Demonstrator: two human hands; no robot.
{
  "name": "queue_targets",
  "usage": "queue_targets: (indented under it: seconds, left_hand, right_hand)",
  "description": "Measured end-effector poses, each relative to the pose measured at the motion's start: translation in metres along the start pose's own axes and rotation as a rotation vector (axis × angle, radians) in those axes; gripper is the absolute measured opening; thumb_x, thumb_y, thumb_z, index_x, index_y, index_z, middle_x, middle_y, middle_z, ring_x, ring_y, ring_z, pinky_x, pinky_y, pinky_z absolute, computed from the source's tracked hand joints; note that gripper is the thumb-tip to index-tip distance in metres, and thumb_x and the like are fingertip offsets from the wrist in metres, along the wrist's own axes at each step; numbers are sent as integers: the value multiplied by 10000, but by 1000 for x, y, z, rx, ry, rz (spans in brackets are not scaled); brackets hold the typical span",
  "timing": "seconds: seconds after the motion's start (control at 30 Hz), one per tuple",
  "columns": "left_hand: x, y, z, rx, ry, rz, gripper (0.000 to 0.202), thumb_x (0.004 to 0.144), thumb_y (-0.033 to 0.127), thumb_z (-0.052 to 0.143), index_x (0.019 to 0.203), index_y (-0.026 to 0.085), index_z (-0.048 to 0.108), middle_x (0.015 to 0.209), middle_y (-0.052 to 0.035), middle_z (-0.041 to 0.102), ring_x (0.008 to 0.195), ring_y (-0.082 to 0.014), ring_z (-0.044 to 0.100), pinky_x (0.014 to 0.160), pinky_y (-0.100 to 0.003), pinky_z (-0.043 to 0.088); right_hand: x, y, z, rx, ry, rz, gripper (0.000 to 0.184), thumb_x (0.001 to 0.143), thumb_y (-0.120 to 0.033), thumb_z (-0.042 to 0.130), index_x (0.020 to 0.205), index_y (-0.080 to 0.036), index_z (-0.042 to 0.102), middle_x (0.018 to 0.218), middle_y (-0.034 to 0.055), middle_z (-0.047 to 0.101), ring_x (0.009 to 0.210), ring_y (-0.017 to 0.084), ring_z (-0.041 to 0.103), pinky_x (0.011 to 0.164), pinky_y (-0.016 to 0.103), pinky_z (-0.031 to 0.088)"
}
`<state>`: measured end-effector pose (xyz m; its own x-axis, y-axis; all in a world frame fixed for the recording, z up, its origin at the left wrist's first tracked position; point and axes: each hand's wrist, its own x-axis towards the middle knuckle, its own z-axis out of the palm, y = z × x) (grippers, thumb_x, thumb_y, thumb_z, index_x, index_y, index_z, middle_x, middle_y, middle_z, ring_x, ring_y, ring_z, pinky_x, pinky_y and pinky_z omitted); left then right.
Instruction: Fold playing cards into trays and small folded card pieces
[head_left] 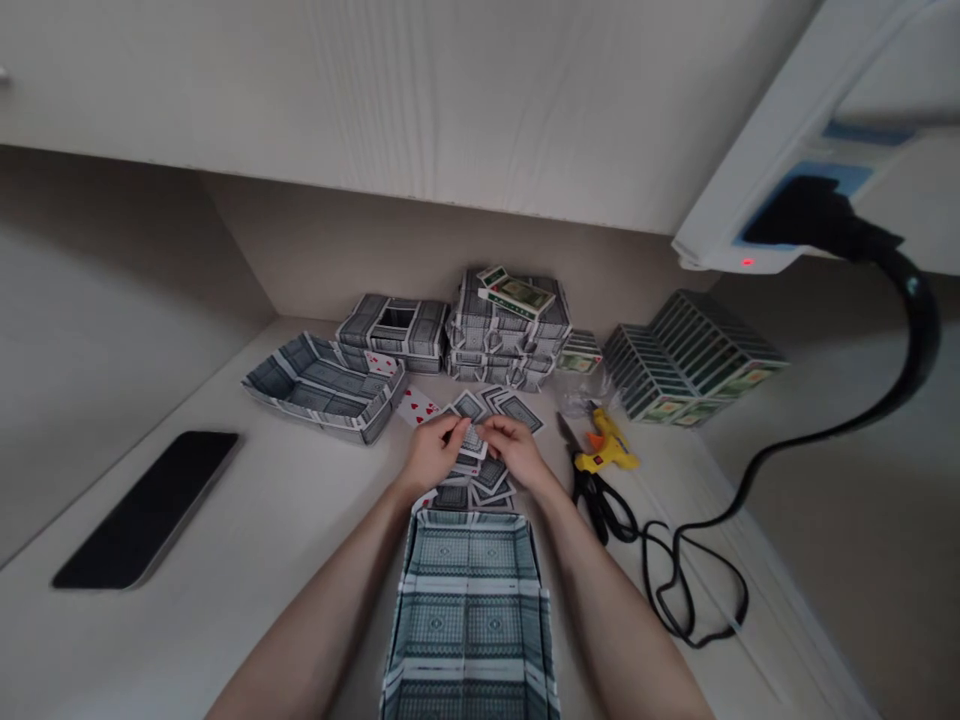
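My left hand (pixel 435 452) and my right hand (pixel 514 450) pinch a patterned playing card (pixel 474 441) between them, over a loose spread of cards. Under and around it lie face-down cards (pixel 517 410), with a face-up card with red hearts (pixel 416 405) beside my left hand. Between my forearms stands a long open box made of playing cards (pixel 465 610), its near end cut off by the picture's edge. Both hands' fingertips are closed on the card; whether it is a single one I cannot tell.
An open card tray (pixel 322 385), a card box with a cutout (pixel 394 330) and stacked card boxes (pixel 510 335) stand behind. To the right are scissors (pixel 600 500), a yellow glue gun (pixel 607 445), card packs (pixel 697 350) and a black cable (pixel 757 450). A phone (pixel 150 510) lies left.
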<state>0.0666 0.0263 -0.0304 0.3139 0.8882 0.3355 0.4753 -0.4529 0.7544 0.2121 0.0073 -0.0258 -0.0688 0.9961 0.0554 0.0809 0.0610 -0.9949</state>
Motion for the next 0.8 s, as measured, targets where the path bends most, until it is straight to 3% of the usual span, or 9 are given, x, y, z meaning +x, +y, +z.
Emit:
queue_targets:
  seconds: [0.23,0.43,0.67,0.8]
  left_hand:
    - [-3,7,-1,128,40,101,305,825,310,367,593,174,510,599,-16,505,621,-125,457,612,-236,330]
    - [-2,7,2,-9,98,-53,355,813,371,378,532,166,448,508,29,417,504,-91,379,500,-209,289]
    - [-1,5,2,-5,125,-95,337,810,404,377,596,166,484,536,27,447,539,-97,406,515,-201,307]
    - [-1,5,1,-54,154,-126,340,813,410,370,601,167,479,543,31,452,543,-93,408,514,-196,311]
  right_hand:
    - [0,-4,2,-9,33,16,283,691,-385,546,519,-178,458,393,-71,362,388,70,309,415,217,222]
    - [-1,-4,-1,21,6,-27,288,693,-419,553,557,-176,483,403,-70,373,390,71,318,414,216,233]
    - [2,2,-1,71,11,8,310,705,-476,530,617,-181,494,440,-61,419,389,74,353,411,213,273]
    - [4,9,2,38,63,-15,306,620,-458,624,673,-184,498,498,-66,419,429,76,366,417,203,290]
